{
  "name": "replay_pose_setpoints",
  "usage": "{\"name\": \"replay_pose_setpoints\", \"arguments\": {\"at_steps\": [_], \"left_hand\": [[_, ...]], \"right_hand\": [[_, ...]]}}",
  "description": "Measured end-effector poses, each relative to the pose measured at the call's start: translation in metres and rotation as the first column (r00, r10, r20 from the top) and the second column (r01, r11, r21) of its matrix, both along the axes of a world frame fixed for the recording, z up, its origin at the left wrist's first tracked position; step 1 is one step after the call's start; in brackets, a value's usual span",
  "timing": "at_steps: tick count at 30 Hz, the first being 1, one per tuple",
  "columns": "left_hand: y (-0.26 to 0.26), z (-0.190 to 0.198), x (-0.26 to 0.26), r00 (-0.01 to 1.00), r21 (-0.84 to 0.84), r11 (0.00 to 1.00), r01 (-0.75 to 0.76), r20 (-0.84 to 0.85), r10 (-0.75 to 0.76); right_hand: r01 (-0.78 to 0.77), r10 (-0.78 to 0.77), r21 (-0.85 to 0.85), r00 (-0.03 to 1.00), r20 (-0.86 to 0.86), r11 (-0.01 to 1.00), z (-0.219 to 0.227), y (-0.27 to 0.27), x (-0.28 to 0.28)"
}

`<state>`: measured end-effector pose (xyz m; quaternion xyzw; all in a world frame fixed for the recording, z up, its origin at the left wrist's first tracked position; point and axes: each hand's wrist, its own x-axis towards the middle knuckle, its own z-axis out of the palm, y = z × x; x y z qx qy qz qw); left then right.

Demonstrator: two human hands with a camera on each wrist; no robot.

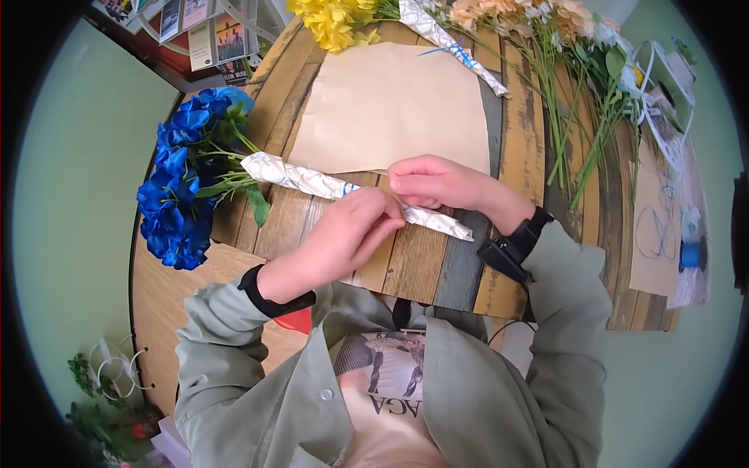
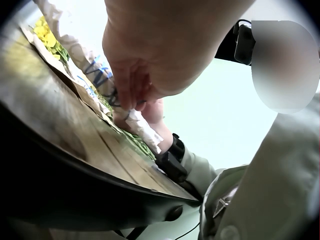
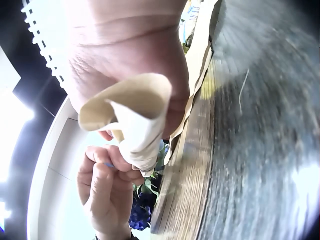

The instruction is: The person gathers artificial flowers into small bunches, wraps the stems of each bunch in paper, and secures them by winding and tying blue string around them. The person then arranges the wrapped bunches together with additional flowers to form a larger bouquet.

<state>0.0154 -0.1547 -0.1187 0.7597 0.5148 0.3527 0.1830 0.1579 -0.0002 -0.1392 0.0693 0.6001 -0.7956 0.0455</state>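
Note:
Blue flowers [image 1: 175, 183] lie at the table's left edge, their stems wrapped in a white patterned paper roll [image 1: 292, 175] with blue ribbon [image 1: 350, 188] round its middle. My left hand [image 1: 339, 238] pinches at the ribbon on the roll, thumb and index finger together. Beside it, my right hand [image 1: 456, 187] has its fingers curled at the roll's far side; a blue strand shows near the fingertips. In the right wrist view the roll's open end [image 3: 125, 105] hides part of the right fingers. Blue ribbon turns [image 2: 98, 71] cross the paper in the left wrist view.
A brown paper sheet [image 1: 394, 105] lies behind the roll. Yellow flowers [image 1: 331, 22] with a wrapped stem are at the back, peach flowers [image 1: 499, 15] and loose green stems [image 1: 558, 117] at back right. A blue ribbon spool [image 1: 692, 255] sits far right.

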Motion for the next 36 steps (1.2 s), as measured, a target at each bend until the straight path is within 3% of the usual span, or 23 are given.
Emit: {"name": "replay_pose_setpoints", "arguments": {"at_steps": [1,8,10,13,15,16,18,19,21,23,26,28,29,31,33,35,36], "left_hand": [[-0.001,0.0,0.003,0.996,-0.043,0.996,-0.075,0.044,0.077],[-0.007,-0.01,0.0,0.983,-0.181,0.971,-0.154,0.071,0.169],[-0.004,-0.011,-0.003,0.966,-0.34,0.923,-0.181,0.113,0.231],[0.007,-0.004,-0.001,0.942,-0.395,0.873,-0.286,0.051,0.332],[0.013,-0.003,-0.003,0.929,-0.417,0.855,-0.309,0.061,0.366],[0.015,-0.004,-0.004,0.924,-0.431,0.849,-0.306,0.08,0.374],[0.019,-0.006,-0.007,0.915,-0.458,0.838,-0.296,0.115,0.386],[0.021,-0.006,-0.009,0.915,-0.457,0.839,-0.296,0.115,0.386],[0.023,-0.005,-0.012,0.946,-0.373,0.874,-0.311,-0.028,0.324],[0.022,0.001,-0.007,0.946,-0.354,0.881,-0.316,-0.041,0.323],[0.023,0.005,-0.003,0.948,-0.33,0.89,-0.316,-0.063,0.313],[0.024,0.007,-0.003,0.95,-0.33,0.892,-0.31,-0.076,0.302],[0.026,0.009,-0.003,0.952,-0.362,0.88,-0.307,-0.109,0.287],[0.027,0.009,-0.005,0.953,-0.389,0.87,-0.304,-0.144,0.268],[0.028,0.006,-0.008,0.954,-0.419,0.862,-0.285,-0.039,0.297],[0.03,-0.006,-0.012,0.949,-0.382,0.879,-0.284,0.02,0.316],[0.03,-0.01,-0.013,0.94,-0.344,0.894,-0.286,0.08,0.331]], "right_hand": [[-0.005,0.005,0.019,1.0,0.0,1.0,-0.001,0.0,0.0],[0.028,-0.022,0.181,0.999,-0.039,0.983,-0.014,0.009,0.002],[0.028,-0.012,0.247,0.998,-0.065,0.969,-0.01,0.007,0.002],[0.052,-0.055,0.239,0.998,0.005,0.97,0.003,0.001,0.005],[0.009,0.04,0.266,0.983,-0.18,0.964,0.01,-0.003,0.008],[0.007,0.043,0.267,0.983,-0.179,0.964,0.017,-0.008,0.011],[0.102,0.045,0.53,0.965,-0.258,0.842,0.03,-0.017,0.014],[0.103,0.044,0.53,0.965,-0.258,0.841,0.028,-0.019,0.013],[0.298,0.015,0.672,0.909,-0.417,0.678,0.021,-0.024,0.008],[0.349,-0.021,0.625,0.883,-0.469,0.699,0.02,-0.028,0.007],[0.356,-0.115,0.638,0.915,-0.388,0.682,0.018,-0.027,0.004],[0.458,-0.269,0.546,0.88,-0.392,0.701,0.01,-0.021,-0.001],[0.46,-0.271,0.545,0.879,-0.393,0.701,0.012,-0.016,-0.001],[0.455,-0.454,0.168,0.89,-0.052,0.874,0.019,-0.007,0.003],[0.477,-0.477,0.171,0.878,-0.041,0.862,0.005,-0.005,0.001],[0.349,-0.358,0.554,0.929,-0.097,0.756,-0.003,-0.012,0.003],[0.378,-0.294,0.647,0.925,-0.24,0.662,-0.007,-0.012,0.002]]}}
